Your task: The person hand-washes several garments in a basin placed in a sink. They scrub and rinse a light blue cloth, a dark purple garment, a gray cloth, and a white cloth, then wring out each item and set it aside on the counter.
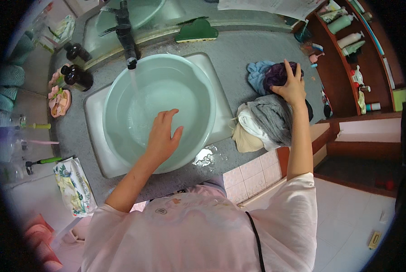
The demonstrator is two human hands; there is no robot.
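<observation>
A pale green plastic basin [192,98] with water in it sits on the metal sink, and a stream runs into it from the black faucet [125,37]. Over the basin's near part hangs my left hand [162,136], fingers apart, holding nothing. My right hand [293,86] has its spread fingers on a dark purple cloth [274,77] at the right of the counter. Beside that cloth lies a light blue cloth [258,73]. Nearer to me, a grey cloth [272,114], a white cloth [252,124] and a beige cloth [245,139] are heaped together.
Dark bottles [78,77] and a pink soap dish [59,102] stand left of the sink. A packet of wipes [74,187] lies at the near left edge. Behind the faucet is a mirror, with a green cloud-shaped item [197,31] before it. Wooden shelves [369,61] flank the right side.
</observation>
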